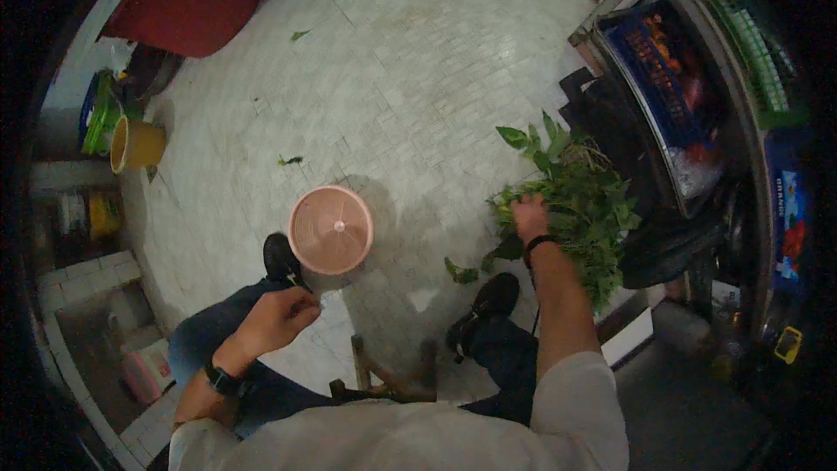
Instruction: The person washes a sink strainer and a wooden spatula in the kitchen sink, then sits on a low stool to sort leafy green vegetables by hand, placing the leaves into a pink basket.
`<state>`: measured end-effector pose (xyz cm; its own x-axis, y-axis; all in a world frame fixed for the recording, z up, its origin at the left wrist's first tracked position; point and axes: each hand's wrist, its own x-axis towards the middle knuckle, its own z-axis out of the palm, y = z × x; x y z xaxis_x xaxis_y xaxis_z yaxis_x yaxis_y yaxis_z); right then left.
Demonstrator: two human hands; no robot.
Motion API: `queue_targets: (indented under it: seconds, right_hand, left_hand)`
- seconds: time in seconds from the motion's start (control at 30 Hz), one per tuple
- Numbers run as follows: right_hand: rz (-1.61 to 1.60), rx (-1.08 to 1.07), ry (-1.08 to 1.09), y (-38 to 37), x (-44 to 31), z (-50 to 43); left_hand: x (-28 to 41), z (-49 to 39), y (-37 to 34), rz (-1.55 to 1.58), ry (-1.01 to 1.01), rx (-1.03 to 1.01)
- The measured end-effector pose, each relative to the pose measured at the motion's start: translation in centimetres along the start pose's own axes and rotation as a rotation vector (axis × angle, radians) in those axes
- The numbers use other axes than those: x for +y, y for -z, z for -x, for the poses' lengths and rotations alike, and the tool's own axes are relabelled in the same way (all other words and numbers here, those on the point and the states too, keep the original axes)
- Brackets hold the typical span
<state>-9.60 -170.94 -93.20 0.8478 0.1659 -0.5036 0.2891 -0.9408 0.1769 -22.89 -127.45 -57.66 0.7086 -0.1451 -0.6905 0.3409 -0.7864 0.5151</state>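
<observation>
A heap of leafy green stems (588, 209) lies on the tiled floor to the right. My right hand (531, 217) reaches to its left edge and touches the stems; whether the fingers are closed on any cannot be told. Above my left thigh, my left hand (284, 315) is raised with its fingers curled together; whether something small is between them is unclear. A round pink plastic basket (331, 230) stands on the floor between the two hands, beside my left shoe, and looks empty inside. A loose leaf (461, 271) lies near my right shoe.
At the left are a yellow bucket (138, 146), a red surface (189, 0) and tiled shelves (91, 278). Dark bags (673, 235) and a printed package (667, 91) stand at the right. Leaf scraps (290, 160) lie on the floor (418, 78). Wooden legs (392, 379) show below me.
</observation>
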Motion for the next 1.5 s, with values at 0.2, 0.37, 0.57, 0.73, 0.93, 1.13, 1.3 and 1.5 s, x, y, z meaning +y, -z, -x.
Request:
queue_targets:
  seconds: [0.2,0.37,0.57,0.73,0.93,1.13,1.3,1.5]
  right_hand:
    - [-0.121,0.045,0.252,6.4,-15.8,2.9]
    - [-0.184,-0.231,0.126,8.7,-19.7,6.1]
    - [-0.155,-0.026,0.311,10.9,-16.1,6.1]
    - [-0.178,0.114,0.279,14.0,-14.6,9.7]
    - [-0.170,0.267,0.284,21.4,-10.0,16.7]
    - [-0.506,0.518,0.251,35.7,-12.8,25.2]
    - [-0.977,0.527,0.274,34.3,-15.7,30.3]
    - [-0.848,0.409,0.425,32.5,-18.0,31.3]
  left_hand:
    - [0.2,2.1,-1.7,-0.252,-0.214,-0.078]
    - [-1.4,2.8,-3.3,-0.405,-0.246,-0.101]
    - [-1.4,4.7,-4.0,-0.477,-0.285,-0.108]
    - [-3.1,7.3,-5.1,-0.523,-0.298,-0.212]
    - [-4.2,9.3,-8.1,-0.478,-0.546,-0.084]
    - [-3.9,8.9,-6.6,-0.565,-0.319,-0.166]
    - [-5.1,8.0,-7.6,-0.554,-0.390,-0.221]
    - [-5.5,6.9,-8.4,-0.545,-0.342,-0.326]
